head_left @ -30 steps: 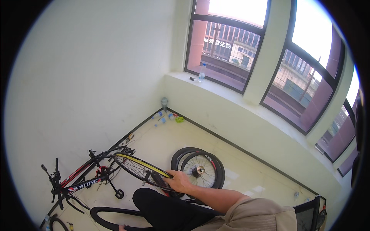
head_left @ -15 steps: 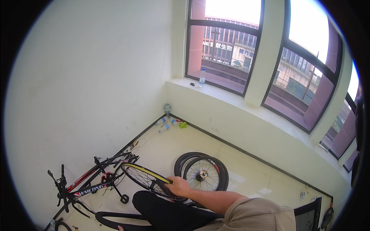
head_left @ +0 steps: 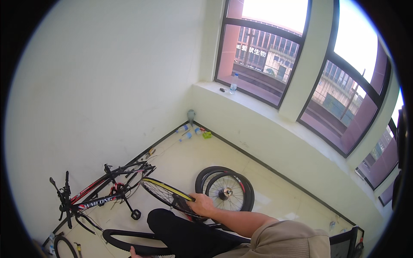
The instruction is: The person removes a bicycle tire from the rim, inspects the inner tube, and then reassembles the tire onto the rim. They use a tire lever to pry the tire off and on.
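Observation:
My right hand (head_left: 201, 204) is closed on the rim of a spoked wheel (head_left: 164, 192) with a yellow strip around it, held at a tilt beside my bent knee in black trousers (head_left: 167, 228). At the bottom edge my left hand (head_left: 135, 252), only partly visible, grips a loose black tyre (head_left: 118, 237), which runs behind my leg. A black and red bicycle frame (head_left: 97, 202), with pedal and handlebar parts, lies along the wall left of the held wheel.
More wheels and tyres (head_left: 232, 193) lie on the pale floor right of my knee. Plastic bottles (head_left: 186, 136) and small items sit in the corner, tools (head_left: 150, 152) by the wall. Another tyre (head_left: 64, 247) is at lower left, a dark chair (head_left: 344, 241) at lower right. A bottle (head_left: 234, 84) stands on the windowsill.
The view has shifted slightly. The held wheel has moved a little to the right with my right hand, and more of my left hand on the tyre shows.

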`<state>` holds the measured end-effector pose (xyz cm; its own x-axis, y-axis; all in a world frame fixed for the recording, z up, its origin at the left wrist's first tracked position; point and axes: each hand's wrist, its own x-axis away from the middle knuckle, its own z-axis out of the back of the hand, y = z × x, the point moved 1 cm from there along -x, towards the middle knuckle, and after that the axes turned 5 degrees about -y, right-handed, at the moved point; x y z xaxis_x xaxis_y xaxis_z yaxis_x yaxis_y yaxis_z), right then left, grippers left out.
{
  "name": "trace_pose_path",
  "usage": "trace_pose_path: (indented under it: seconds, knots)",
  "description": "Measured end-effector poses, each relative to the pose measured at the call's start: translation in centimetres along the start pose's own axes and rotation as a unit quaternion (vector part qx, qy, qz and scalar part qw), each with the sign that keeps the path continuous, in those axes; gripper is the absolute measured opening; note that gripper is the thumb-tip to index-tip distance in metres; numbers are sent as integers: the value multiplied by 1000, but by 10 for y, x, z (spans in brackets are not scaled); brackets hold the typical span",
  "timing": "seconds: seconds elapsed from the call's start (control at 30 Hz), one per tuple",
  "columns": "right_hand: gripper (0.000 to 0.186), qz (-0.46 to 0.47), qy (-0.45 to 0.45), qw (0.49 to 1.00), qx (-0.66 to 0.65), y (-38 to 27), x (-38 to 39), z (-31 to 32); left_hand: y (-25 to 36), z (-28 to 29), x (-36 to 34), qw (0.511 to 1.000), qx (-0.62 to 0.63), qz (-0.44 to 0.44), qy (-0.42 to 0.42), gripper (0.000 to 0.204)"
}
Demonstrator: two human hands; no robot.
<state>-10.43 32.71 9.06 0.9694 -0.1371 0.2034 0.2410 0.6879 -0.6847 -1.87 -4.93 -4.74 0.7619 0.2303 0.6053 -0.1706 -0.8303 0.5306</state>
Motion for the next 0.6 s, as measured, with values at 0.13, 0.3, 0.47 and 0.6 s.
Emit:
trace_pose_path:
  seconds: [0.13, 0.3, 0.47, 0.6]
  knots:
    - [32, 3, 12, 1000, 14, 2, 0, 4, 3, -30, 29, 953, -189, -185, 145, 70]
    - [32, 32, 31, 998, 36, -20, -11, 7, -4, 6, -11, 880, -261, -331, 220, 73]
    - [24, 159, 68, 985, -15, -4, -24, 21, -11, -43, 19, 786, -424, -389, 225, 68]
    - [28, 207, 83, 969, -107, -7, -14, 42, -10, -64, 44, 668, -522, -496, 188, 73]
